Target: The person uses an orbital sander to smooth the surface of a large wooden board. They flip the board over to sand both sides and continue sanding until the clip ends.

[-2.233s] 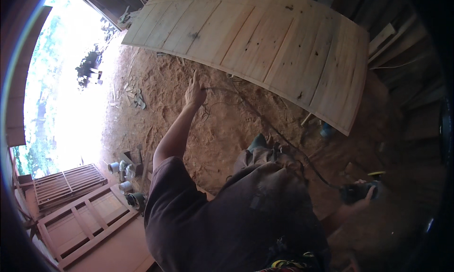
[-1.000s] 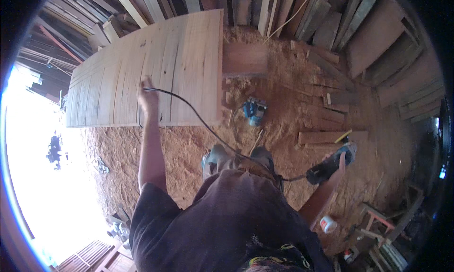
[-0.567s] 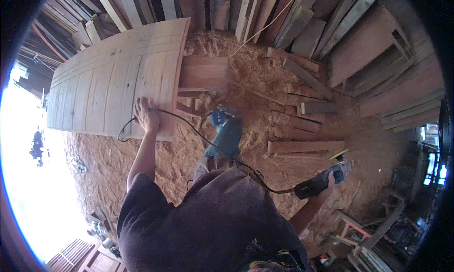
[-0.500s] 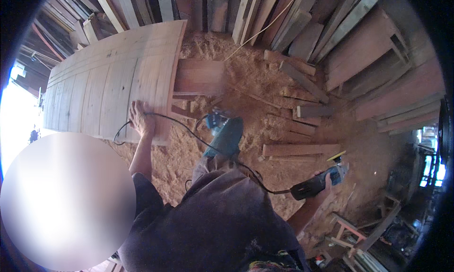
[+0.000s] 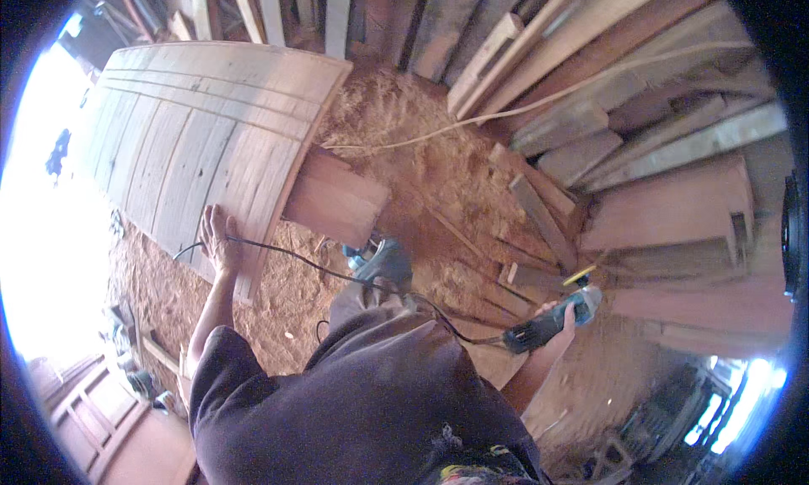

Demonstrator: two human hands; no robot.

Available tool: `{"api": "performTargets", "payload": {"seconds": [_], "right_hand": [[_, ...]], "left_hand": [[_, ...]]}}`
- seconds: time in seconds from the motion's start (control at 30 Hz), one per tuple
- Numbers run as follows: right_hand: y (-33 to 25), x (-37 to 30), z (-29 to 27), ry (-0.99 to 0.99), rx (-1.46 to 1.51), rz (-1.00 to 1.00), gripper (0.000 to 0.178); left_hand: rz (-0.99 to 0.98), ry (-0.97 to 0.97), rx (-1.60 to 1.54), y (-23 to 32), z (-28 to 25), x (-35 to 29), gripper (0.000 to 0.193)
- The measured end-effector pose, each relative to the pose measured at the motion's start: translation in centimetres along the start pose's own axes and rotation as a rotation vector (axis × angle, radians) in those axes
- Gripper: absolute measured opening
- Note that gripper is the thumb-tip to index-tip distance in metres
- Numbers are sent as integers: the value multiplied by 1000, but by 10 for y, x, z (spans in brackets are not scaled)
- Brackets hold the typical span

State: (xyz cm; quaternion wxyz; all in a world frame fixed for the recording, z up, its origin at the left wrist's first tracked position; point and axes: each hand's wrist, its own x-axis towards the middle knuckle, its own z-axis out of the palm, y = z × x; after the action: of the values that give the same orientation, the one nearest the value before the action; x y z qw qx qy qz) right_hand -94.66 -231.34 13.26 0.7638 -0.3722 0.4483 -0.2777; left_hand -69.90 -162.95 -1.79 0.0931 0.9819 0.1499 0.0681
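The right hand (image 5: 558, 332) is closed around the body of a handheld power tool (image 5: 537, 328), teal and grey at the head and black toward the rear; its yellow disc (image 5: 580, 276) stands clear of any workpiece; the tool is held above the sawdust-covered ground (image 5: 404, 106), well apart from the right edge of the planked wooden panel (image 5: 202, 139). The left hand (image 5: 219, 241) is over the surface at the near edge, close to the near right corner, with fingers extended; the black cable (image 5: 291, 255) crosses it at the thumb and runs to the tool's rear; whether the hand grips the cable cannot be told. A reddish board (image 5: 337, 197) projects beyond the panel's right edge; timbers (image 5: 438, 30) stand past the far edge.
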Motion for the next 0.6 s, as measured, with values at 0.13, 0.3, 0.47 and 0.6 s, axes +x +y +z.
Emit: {"api": "performTargets", "payload": {"seconds": [0.13,0.3,0.47,0.6], "right_hand": [[-20,82,94,-100,-57,44,37],[-30,168,176,-310,-135,114,39],[-49,231,272,-475,-285,175,40],[-57,296,361,-655,-347,230,41]], "left_hand": [[-253,-41,-53,13,29,23,74],[-468,-113,-89,45,29,51,87],[-623,-53,-157,120,29,24,81],[-701,118,-194,183,47,13,78]]}}
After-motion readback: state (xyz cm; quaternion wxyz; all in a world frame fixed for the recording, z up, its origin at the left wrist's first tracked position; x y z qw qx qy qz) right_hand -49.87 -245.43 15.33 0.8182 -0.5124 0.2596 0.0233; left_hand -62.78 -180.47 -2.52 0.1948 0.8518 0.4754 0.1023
